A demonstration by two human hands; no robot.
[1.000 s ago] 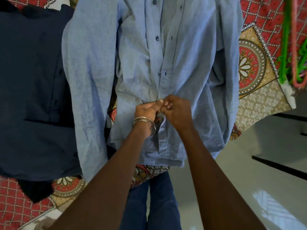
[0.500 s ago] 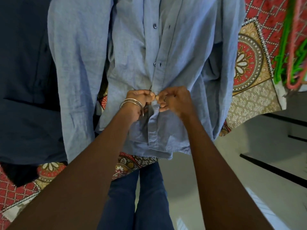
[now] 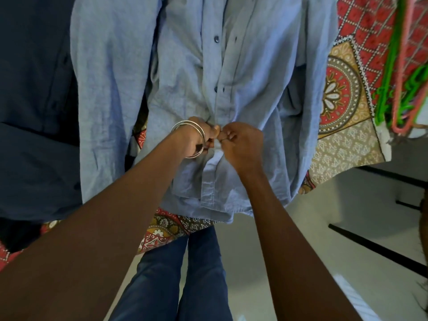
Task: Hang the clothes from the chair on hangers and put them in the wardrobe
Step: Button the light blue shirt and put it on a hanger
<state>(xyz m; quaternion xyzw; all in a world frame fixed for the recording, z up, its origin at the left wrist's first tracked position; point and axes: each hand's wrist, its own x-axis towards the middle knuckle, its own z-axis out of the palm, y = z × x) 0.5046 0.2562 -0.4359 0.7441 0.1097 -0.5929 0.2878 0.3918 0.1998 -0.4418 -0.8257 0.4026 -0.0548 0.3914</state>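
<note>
The light blue shirt (image 3: pixel 243 93) lies spread out, front up, on a bed covered with a patterned red and gold bedspread (image 3: pixel 340 107). Its cloth is a soft, faded chambray, creased all over, with small dark buttons running down the front placket; two of them show fastened above the hands. The long sleeves lie down either side of the body, and the hem hangs just over the near edge of the bed, above the person's blue trousers (image 3: pixel 185 274).

Both hands meet at the placket low on the shirt. The left hand (image 3: pixel 199 137), with two silver bangles (image 3: pixel 192 135) at the wrist, has its grip closed narrow, fingers curled and pinching the left edge of the front. The right hand (image 3: pixel 240 144) pinches the facing edge, its fingertips pressed up against the left thumb, so the two grips touch. The button between them is hidden by the fingers. Cloth puckers in little folds around the pinch.

Just beside the shirt, on its left, lies a dark navy garment (image 3: pixel 34 112), touching the blue sleeve. At the far right edge hang green and pink plastic hangers (image 3: pixel 403 89), well apart from the shirt. Below them the pale floor (image 3: pixel 347 228) shows beyond the corner of the bedspread.
</note>
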